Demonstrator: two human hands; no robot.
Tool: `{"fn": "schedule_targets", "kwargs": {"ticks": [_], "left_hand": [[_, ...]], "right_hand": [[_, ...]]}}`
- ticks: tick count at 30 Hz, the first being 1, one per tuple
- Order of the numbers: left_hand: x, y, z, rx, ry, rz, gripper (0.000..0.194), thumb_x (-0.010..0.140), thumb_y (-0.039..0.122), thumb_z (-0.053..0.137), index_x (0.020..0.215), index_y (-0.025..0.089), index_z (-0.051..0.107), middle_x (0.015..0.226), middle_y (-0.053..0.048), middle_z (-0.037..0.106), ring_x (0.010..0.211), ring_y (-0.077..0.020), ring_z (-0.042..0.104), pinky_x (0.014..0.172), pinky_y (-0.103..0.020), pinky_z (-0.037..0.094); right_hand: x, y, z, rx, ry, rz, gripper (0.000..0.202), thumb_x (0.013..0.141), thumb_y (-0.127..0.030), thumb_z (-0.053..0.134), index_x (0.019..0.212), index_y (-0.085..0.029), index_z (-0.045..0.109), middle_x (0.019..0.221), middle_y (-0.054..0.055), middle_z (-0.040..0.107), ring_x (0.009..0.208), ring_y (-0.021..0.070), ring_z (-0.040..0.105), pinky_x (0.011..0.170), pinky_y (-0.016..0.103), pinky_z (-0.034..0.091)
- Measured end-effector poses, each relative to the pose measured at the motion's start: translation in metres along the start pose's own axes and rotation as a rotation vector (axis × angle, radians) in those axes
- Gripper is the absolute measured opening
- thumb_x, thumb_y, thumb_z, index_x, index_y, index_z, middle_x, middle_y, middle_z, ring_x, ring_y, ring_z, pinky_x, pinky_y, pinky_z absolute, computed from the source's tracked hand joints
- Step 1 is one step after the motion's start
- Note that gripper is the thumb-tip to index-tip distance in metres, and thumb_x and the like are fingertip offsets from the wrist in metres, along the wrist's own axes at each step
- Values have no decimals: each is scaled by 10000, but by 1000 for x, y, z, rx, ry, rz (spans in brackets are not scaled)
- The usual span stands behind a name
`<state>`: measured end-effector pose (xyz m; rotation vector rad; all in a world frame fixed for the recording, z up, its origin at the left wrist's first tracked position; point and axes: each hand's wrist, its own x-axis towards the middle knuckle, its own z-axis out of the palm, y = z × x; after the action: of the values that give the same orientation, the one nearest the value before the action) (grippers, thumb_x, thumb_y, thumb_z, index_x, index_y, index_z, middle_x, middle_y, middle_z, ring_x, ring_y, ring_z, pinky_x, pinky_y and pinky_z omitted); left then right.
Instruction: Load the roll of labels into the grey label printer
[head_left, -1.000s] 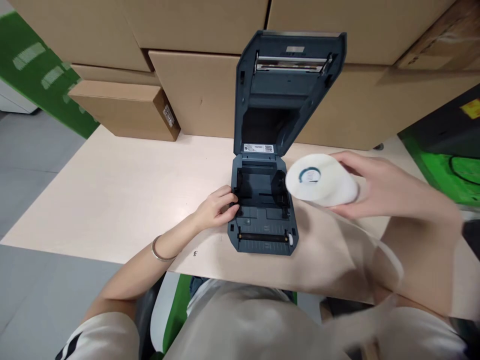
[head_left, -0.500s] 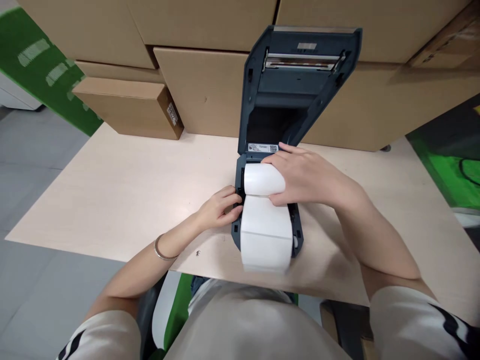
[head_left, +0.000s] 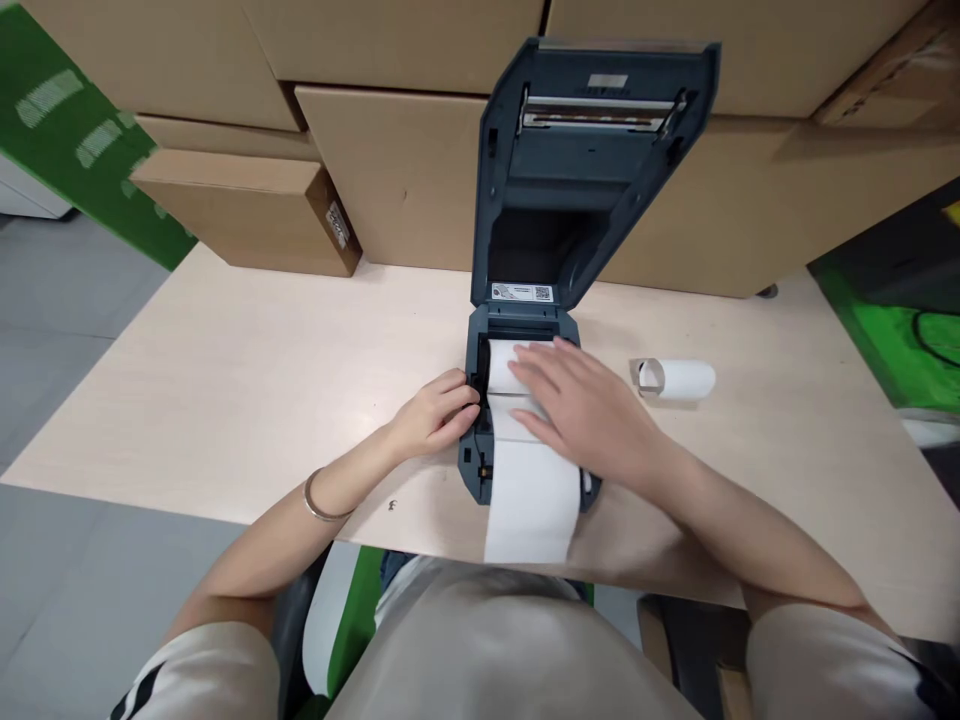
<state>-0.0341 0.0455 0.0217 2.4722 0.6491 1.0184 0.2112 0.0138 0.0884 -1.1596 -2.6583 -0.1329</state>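
A dark grey label printer [head_left: 525, 330] stands open on the pale table [head_left: 247, 390], its lid [head_left: 592, 160] raised upright. A white paper roll [head_left: 504, 368] sits in its bay, and a strip of paper [head_left: 531, 505] runs forward over the front and past the table edge. My right hand [head_left: 581, 410] lies flat on the roll and strip, fingers spread. My left hand [head_left: 436, 412] has its fingers curled against the printer's left side wall, at the roll holder.
A small white roll core [head_left: 675, 378] lies on the table to the right of the printer. Cardboard boxes [head_left: 390, 170] are stacked along the back, with a smaller box [head_left: 240, 215] at the back left. A green surface [head_left: 892, 340] lies at the right.
My right hand carried the white roll from the right into the printer bay, set it down and now rests flat on it. The strip hangs further forward. My left hand stayed at the printer's side.
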Motion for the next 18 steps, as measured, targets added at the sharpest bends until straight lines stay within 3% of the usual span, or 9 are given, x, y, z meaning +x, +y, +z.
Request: {"fn": "schedule_targets", "kwargs": {"ticks": [3, 6, 9, 18], "left_hand": [[1, 2, 0, 9, 10, 11, 274, 1071, 292, 388, 925, 189, 596, 770, -26, 501, 709, -179, 506, 623, -298, 451], [2, 3, 0, 16, 20, 26, 256, 1065, 275, 402, 927, 189, 600, 761, -23, 500, 707, -180, 507, 625, -296, 455], [2, 3, 0, 28, 19, 25, 253, 1063, 274, 405, 939, 187, 608, 766, -26, 510, 704, -179, 512, 628, -295, 459], [-3, 1, 2, 57, 60, 21, 198, 1051, 274, 447, 1054, 189, 626, 758, -14, 532, 689, -169, 529, 630, -279, 461]], "right_hand": [[-29, -37, 0, 11, 40, -32, 518, 1031, -416, 475, 1351, -41, 635, 1417, 206, 634, 1331, 343, 610, 1092, 513, 543], [-50, -59, 8, 59, 4, -22, 780, 976, -608, 502, 1444, 14, 540, 1513, 267, 517, 1404, 401, 532, 1117, 585, 516], [-59, -66, 16, 77, -26, -26, 892, 920, -652, 574, 1497, 21, 473, 1570, 288, 427, 1463, 439, 448, 1159, 631, 463], [-60, -66, 16, 175, -62, -40, 887, 917, -609, 612, 1527, 12, 443, 1601, 303, 371, 1519, 475, 328, 1169, 697, 413]]}}
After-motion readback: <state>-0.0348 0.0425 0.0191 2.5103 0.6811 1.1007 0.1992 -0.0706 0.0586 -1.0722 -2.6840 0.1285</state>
